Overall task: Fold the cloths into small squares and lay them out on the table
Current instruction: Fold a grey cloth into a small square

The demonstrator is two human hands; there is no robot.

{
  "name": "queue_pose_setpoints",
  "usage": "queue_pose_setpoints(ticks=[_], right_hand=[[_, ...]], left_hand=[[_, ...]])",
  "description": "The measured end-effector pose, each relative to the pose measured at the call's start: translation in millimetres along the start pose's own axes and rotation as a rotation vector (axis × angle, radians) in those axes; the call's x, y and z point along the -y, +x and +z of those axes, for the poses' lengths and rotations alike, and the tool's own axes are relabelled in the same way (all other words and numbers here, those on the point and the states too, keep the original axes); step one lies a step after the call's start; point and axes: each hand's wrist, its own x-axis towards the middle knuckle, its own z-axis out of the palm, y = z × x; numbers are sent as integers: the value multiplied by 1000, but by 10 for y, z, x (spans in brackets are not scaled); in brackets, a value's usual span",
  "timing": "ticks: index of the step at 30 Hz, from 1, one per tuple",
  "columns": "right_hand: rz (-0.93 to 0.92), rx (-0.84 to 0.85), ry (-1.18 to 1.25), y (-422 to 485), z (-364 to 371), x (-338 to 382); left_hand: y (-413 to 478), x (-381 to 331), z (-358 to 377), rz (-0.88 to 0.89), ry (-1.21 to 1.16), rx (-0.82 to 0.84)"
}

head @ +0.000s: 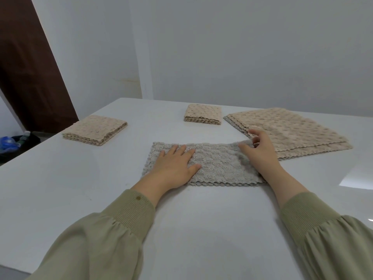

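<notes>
A grey cloth [218, 164], folded into a long rectangle, lies on the white table [80, 188] in front of me. My left hand [173, 166] lies flat on its left half, fingers straight. My right hand [260, 152] is at the cloth's far right corner, where thumb and fingers pinch the edge. Two folded beige squares lie farther back: one [94, 130] at the left, one [202, 114] in the middle.
A stack of unfolded beige cloths [292, 130] lies at the right, just behind my right hand. Beyond the table's left edge are a dark brown door [30, 63] and blue items [10, 143] on the floor. A white wall stands behind the table.
</notes>
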Motion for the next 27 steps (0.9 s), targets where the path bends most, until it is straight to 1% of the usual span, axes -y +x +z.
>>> queue_pose_setpoints(ticks=[3, 8, 13, 15, 18, 21, 23, 25, 27], right_hand=[[30, -59, -61, 6, -9, 4], [86, -32, -389, 42, 10, -33], [176, -13, -633, 69, 18, -27], [181, -16, -674, 70, 17, -19], [172, -34, -659, 81, 35, -15], [126, -25, -571, 59, 41, 4], [55, -7, -532, 19, 51, 32], [-47, -20, -609, -37, 72, 75], [-191, -73, -731, -85, 110, 118]], left_hand=[[-3, -2, 3, 2, 4, -4], [6, -4, 7, 4, 3, -16], [33, 1, 3, 0, -21, -28], [42, 0, 3, 0, -34, -41], [48, 22, -32, -18, -83, -60], [72, 104, -75, -82, -115, -62], [100, 186, -77, -128, -123, -85], [125, 262, -79, -179, -142, -102], [134, 309, -108, -209, -124, -108]])
